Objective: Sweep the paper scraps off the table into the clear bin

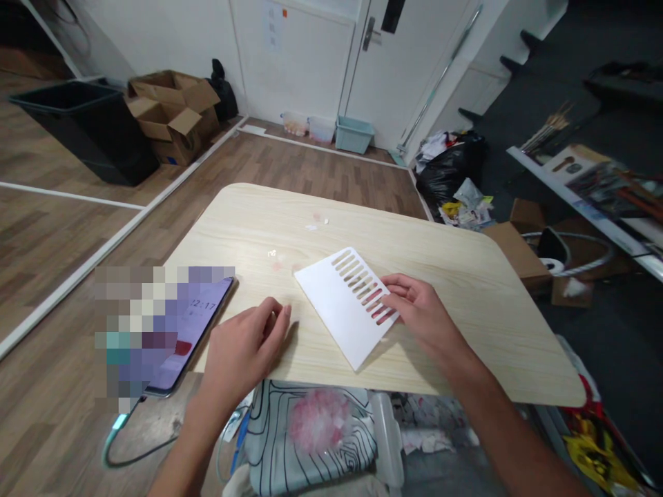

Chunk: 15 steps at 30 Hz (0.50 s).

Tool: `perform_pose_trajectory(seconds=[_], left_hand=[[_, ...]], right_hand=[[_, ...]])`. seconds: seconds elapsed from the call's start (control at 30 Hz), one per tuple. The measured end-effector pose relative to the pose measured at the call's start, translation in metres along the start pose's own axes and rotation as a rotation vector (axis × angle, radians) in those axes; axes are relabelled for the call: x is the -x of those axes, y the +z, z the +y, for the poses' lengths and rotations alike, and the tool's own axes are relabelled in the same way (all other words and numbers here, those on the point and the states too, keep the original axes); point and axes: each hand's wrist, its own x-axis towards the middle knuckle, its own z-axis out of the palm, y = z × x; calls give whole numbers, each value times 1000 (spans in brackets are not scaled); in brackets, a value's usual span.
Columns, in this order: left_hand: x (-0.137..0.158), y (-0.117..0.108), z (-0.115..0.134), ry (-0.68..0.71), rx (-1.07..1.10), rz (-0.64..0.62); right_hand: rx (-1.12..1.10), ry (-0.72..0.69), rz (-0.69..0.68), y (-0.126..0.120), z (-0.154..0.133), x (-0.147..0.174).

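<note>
My right hand [414, 304] pinches the right edge of a white slotted card [339, 304], thumb on top and fingers behind. A row of long rounded slots runs along the card's upper right side; pinkish red shows through those nearest my hand. The card is held at a tilt just over the pale wooden table [456, 276]. Left of it, my left hand [253, 338] rests at the table's near edge with fingers curled in and nothing visible in them. Small white scraps [272, 253] lie on the tabletop beyond my hands.
A phone [191, 331], partly pixelated and with a cable, is at the left table edge. Below the near edge lies a patterned cloth [269, 442] with a pink fluffy patch. Beyond stand a black bin [98, 131], cardboard boxes [179, 131] and a light blue basket [353, 134].
</note>
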Motion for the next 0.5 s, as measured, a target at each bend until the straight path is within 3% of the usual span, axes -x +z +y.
perform_pose_trajectory(seconds=[0.1,0.2,0.27,0.4,0.5], left_hand=[[0,0,0,2,16,-3],[0,0,0,5,28,-7],[0,1,0,6,35,-11],[0,1,-1,12,39,6],[1,1,-2,18,44,5]], right_hand=[[103,-181,62,-10,-13,18],[300,-469,241,-18,-26,32],[391,-695,253,-18,-30,31],[581,-1063,-21,-18,-19,8],[737,-1092,-193,-25,0,-7]])
